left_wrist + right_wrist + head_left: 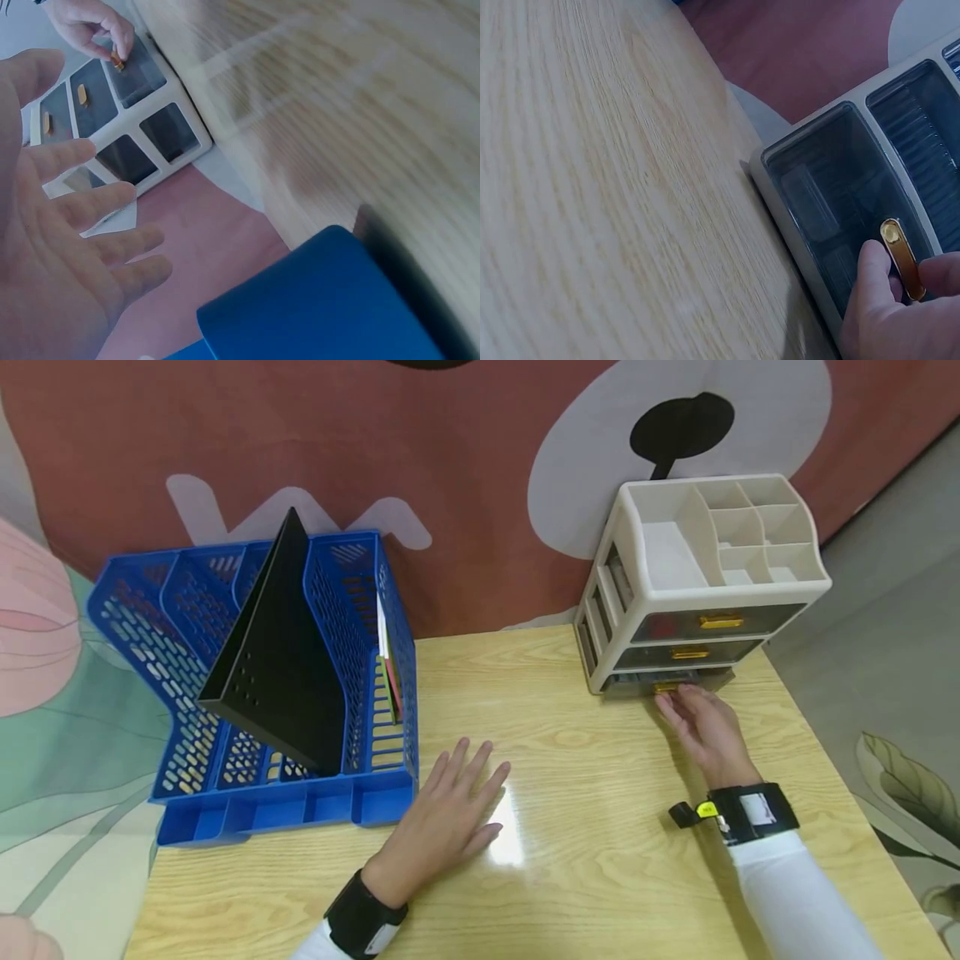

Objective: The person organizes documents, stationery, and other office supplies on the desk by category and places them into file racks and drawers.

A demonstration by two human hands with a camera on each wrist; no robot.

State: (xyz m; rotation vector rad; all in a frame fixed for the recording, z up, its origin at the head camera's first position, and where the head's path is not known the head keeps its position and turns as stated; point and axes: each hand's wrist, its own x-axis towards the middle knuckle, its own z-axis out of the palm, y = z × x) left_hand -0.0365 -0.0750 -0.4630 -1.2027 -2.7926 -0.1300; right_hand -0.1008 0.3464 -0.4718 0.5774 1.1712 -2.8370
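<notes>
At the right stands a white desktop drawer unit (637, 577) with three dark see-through drawers and gold handles. My right hand (705, 727) is at the bottom drawer (832, 180), thumb and fingers pinching its gold handle (901, 259). In the head view the front of that drawer juts slightly past the frame. My left hand (446, 822) is over the table with its fingers straight and spread, holding nothing. It is beside the front right corner of a blue plastic file rack (273, 810). In the left wrist view its palm (52, 262) faces the camera.
A black folder (285, 668) leans in the blue rack, and a few thin booklets (390, 672) stand in its right slot. Open compartments (675, 552) top the drawer unit. Behind the wooden table (570, 793) hangs a reddish-brown patterned cloth (465, 460).
</notes>
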